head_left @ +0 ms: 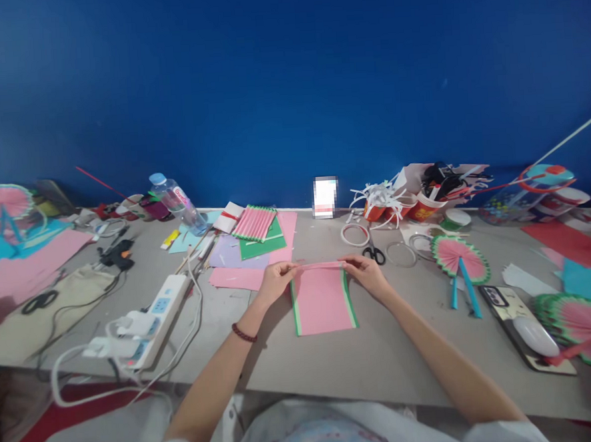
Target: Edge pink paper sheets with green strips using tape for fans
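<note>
A pink sheet of paper [323,302] with green strips along its two sides lies in front of me on the grey table. Its far edge is folded into a narrow band. My left hand [279,277] pinches the left end of that fold between thumb and fingers. At the right end, my right hand [366,275] grips the fold in the same way. Beyond my left hand, a pleated pink paper piece [256,223] with green edges rests on a green sheet [264,247]. Black-handled scissors [374,253] lie just past my right hand.
On the left are a white power strip [162,316] with cables, a tilted plastic bottle [180,203] and a glue gun [117,256]. Finished paper fans [461,261], a phone [501,308] with a mouse [535,336] on it, and cups of paper strips [382,206] stand right.
</note>
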`<state>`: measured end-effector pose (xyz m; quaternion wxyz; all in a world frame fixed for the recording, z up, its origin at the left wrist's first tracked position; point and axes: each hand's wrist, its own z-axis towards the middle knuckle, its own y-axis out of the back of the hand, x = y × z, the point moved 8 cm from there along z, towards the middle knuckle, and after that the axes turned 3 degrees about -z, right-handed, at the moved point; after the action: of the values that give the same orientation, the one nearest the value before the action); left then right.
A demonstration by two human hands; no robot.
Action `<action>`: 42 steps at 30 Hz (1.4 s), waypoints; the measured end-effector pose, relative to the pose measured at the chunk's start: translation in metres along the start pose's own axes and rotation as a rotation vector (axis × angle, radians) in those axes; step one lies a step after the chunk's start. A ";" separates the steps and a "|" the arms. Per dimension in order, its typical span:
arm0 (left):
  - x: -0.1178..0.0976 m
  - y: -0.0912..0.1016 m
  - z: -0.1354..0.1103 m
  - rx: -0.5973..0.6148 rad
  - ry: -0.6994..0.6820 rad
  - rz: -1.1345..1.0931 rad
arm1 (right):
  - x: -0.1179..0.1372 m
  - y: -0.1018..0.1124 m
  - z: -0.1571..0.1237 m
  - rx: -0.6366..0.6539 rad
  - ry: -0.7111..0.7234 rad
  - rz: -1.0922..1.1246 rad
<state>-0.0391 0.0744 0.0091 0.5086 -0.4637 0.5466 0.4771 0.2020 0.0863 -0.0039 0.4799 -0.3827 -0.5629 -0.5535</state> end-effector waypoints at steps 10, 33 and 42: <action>-0.004 -0.003 -0.006 -0.021 -0.061 0.012 | 0.005 -0.005 -0.006 0.051 -0.073 0.050; -0.001 -0.009 -0.007 -0.066 -0.047 -0.047 | 0.024 -0.012 -0.010 0.006 0.127 -0.119; -0.006 -0.022 -0.015 -0.008 -0.036 -0.001 | 0.024 -0.020 -0.013 0.068 0.052 -0.150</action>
<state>-0.0186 0.0569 0.0140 0.5167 -0.4575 0.5350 0.4873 0.1783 0.0694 0.0135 0.4641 -0.3085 -0.5958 -0.5783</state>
